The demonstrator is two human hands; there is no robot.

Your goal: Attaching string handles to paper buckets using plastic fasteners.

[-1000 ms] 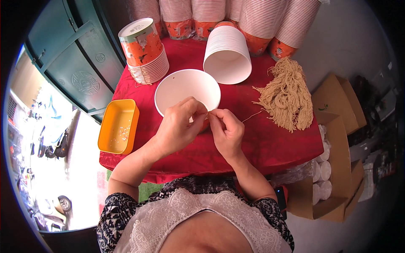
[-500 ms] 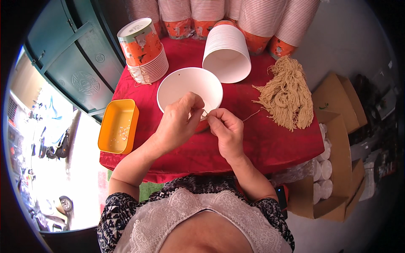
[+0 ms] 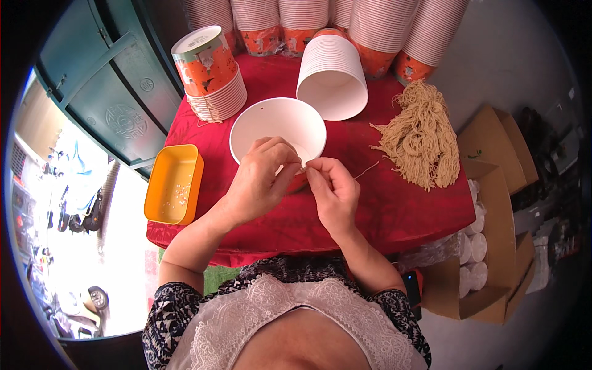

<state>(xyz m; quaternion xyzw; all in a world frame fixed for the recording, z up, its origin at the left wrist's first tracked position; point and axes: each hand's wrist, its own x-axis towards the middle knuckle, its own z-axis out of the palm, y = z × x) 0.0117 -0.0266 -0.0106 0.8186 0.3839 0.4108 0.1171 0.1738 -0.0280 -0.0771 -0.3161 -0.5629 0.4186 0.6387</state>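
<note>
A beige string [image 3: 368,171] is pinched between thumb and forefinger of the right hand [image 3: 336,188], at the near rim of an upright white paper tub [image 3: 277,120], its tail trailing to the right. The left hand [image 3: 262,176] meets it there, thumb drawn toward the curled fingers; I cannot tell what, if anything, sits between them.

The tub stands on a counter [image 3: 262,80] spread with red cloth [image 3: 394,213]. A bundle of beige yarn [image 3: 422,139] lies to the right, a yellow tray [image 3: 161,182] (small pale bits scattered inside) to the left. Behind are an upside-down stack [image 3: 206,68], a tilted stack [image 3: 333,68] with its mouth facing forward, and tall plastic-wrapped stacks [image 3: 302,15] at the back.

Beyond the counter, a green metal door [image 3: 108,77] adjoins a bright opening on the left; on the right, an open cardboard box [image 3: 496,228] holds white round packs [image 3: 476,248].

Orange bands on the tubs carry pale and dark figures, the upturned base [image 3: 200,38] has print too small to read, and the door bears round embossed emblems [image 3: 125,121].
</note>
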